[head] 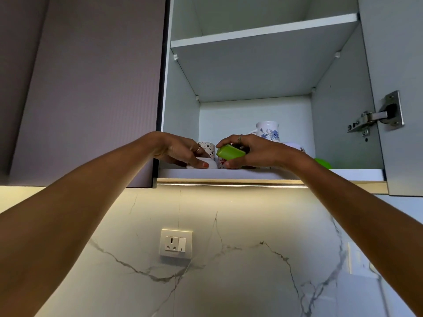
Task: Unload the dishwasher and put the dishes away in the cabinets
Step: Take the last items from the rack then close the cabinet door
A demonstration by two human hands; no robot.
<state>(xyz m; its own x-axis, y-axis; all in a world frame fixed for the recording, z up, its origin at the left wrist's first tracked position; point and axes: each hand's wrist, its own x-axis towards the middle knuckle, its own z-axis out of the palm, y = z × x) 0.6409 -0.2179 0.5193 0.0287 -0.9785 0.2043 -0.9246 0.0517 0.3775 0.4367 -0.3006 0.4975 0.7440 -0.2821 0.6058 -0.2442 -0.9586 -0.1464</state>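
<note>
Dishes are going onto the bottom shelf point(357, 173) of the open cabinet, where the right hand point(258, 152) is closing its fingers around a green dish point(230, 152) and the left hand point(180, 151) is pressing half-curled fingers on a white dish point(211, 165) at the shelf's front edge, probably making room.

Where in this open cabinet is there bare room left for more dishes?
Crowded: the bottom shelf, where both the left hand and right hand work among cups in front of the floral jug, with a green item to the right. Free: the right-rear corner beside the jug. The middle shelf's top surface is hidden from below.
</note>
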